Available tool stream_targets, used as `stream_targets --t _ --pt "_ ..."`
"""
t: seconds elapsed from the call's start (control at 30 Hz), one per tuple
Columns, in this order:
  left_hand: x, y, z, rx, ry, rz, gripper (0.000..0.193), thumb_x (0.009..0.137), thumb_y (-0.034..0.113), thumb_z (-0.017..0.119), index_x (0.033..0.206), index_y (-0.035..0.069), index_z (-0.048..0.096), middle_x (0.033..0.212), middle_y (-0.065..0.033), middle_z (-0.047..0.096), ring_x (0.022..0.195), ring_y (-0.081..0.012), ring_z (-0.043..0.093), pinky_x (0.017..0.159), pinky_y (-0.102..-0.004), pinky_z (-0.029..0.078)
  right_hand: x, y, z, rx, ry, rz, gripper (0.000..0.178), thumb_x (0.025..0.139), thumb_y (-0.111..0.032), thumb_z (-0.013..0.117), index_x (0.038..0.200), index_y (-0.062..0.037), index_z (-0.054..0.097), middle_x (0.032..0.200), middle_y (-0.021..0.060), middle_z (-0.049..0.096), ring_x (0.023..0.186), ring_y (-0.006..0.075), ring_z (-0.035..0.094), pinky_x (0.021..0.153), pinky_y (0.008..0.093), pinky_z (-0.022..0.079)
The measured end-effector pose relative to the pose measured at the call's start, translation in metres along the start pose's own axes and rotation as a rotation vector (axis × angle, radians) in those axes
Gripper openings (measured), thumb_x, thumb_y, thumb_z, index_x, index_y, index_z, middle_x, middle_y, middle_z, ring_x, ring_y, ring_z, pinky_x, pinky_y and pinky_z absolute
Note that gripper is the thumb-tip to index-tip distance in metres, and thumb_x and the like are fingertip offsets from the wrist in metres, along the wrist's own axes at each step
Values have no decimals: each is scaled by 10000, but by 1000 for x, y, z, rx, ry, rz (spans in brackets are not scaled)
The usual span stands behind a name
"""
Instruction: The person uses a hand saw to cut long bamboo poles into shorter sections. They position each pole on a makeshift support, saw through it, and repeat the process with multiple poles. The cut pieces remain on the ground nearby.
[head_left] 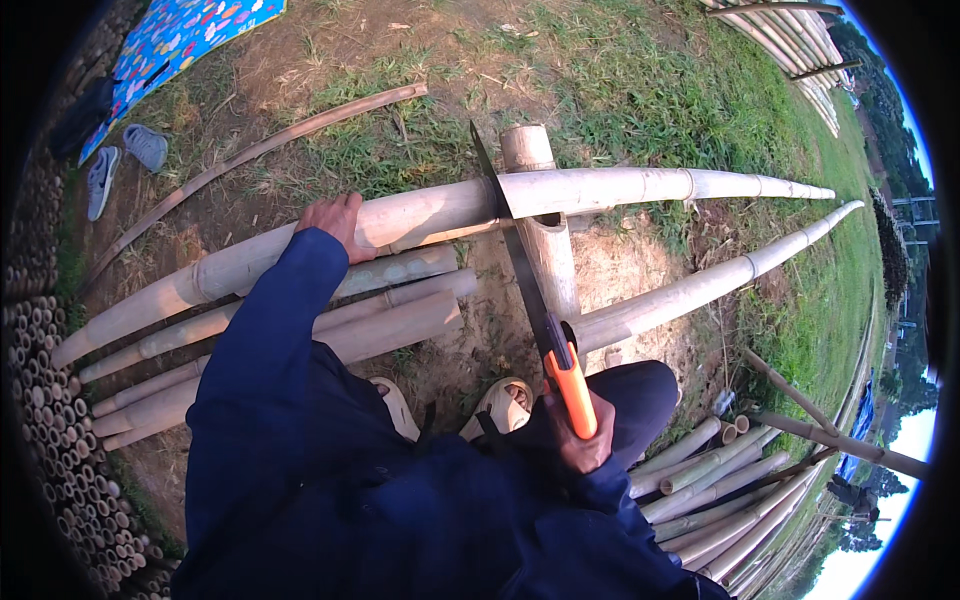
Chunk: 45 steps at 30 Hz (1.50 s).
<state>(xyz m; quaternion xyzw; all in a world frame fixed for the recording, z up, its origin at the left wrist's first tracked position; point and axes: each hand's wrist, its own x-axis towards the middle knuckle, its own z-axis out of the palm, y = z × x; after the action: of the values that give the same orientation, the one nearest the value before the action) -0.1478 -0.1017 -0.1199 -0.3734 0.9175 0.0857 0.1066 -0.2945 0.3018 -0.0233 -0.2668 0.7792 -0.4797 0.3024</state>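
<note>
A long bamboo pole (pixel 430 212) lies crosswise in front of me, resting over a short bamboo piece (pixel 550 262) on the ground. My left hand (pixel 338 222) presses on top of the pole, left of the saw, its fingers curled over the far side. In my right hand (pixel 590 440) is the orange handle of a hand saw (pixel 518 262), the fingers wrapped round it. The dark blade runs away from me across the pole, its edge against the bamboo just left of the short piece. Whether the blade has cut in, I cannot tell.
Several cut bamboo lengths (pixel 390 325) lie below the pole at left. Another long pole (pixel 690 295) reaches off to the right. Stacked bamboo (pixel 60 430) stands far left, more poles (pixel 710 485) lie lower right. Grey shoes (pixel 147 147) sit near a colourful sheet (pixel 190 40).
</note>
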Motion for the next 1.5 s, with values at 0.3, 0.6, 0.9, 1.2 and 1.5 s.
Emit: stream_targets --t 0.3,0.6,0.9,1.2,1.5 --pt "-1 -2 -3 61 -65 2 851 670 538 847 1308 84 516 1230 -168 650 1175 -368 622 1046 -471 470 53 22 22 99 -49 58 179 943 -109 721 1033 42 690 750 17 631 701 87 553 646 292 479" --pt "8 -3 3 2 14 55 784 632 481 868 1220 78 542 1121 -174 688 1056 -391 660 970 -479 499 89 15 21 -4 -36 90 166 930 -117 717 917 45 685 649 18 593 593 75 514 575 284 456" --pt "-5 -6 6 17 -30 -32 822 649 495 874 1283 96 535 1228 -162 649 1171 -363 628 1043 -490 467 -30 26 -16 -3 -102 135 348 931 -46 694 1263 52 657 1031 120 748 1004 146 696 903 295 526" --pt "12 2 -7 18 -64 41 797 641 468 870 1263 101 533 1140 -185 683 1089 -401 639 1002 -498 476 145 9 58 55 14 -76 209 917 -117 725 804 40 647 619 43 585 571 117 501 554 342 433" --pt "1 -4 11 -7 38 39 781 639 458 878 1234 73 548 1171 -191 672 1108 -397 641 997 -491 490 -35 22 -8 -17 12 30 309 925 -75 693 1205 55 674 910 93 724 839 134 695 774 280 544"
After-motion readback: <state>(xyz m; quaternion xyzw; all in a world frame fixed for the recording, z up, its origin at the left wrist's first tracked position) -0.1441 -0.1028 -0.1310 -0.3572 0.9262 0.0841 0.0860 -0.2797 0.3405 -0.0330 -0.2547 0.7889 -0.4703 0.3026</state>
